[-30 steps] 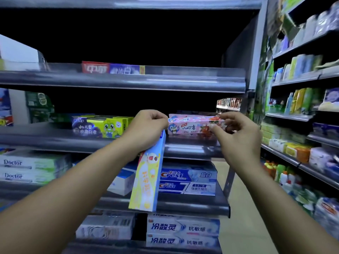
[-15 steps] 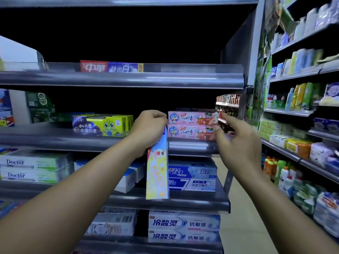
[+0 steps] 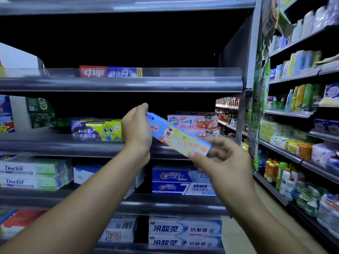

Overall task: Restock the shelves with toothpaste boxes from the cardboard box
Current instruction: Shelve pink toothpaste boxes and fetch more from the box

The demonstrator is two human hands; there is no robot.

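The toothpaste box (image 3: 176,138) looks light and crushable; left hand (image 3: 136,131) and right hand (image 3: 225,162) fingers (image 3: 218,141) pinch its two short ends.

Dim store aisle. Grey metal shelves (image 3: 128,83) stand in tiers ahead, with a dark back panel (image 3: 128,43). Grey upright post (image 3: 251,52) at their right end. Second shelving run (image 3: 293,114) along right side. Pale tan floor (image 3: 232,239) between.

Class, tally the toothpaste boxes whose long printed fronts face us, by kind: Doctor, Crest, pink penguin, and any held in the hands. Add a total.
Doctor boxes: 2
Crest boxes: 2
Pink penguin boxes: 2
Blue-and-yellow box, held by left hand and right hand: 1
Total: 7
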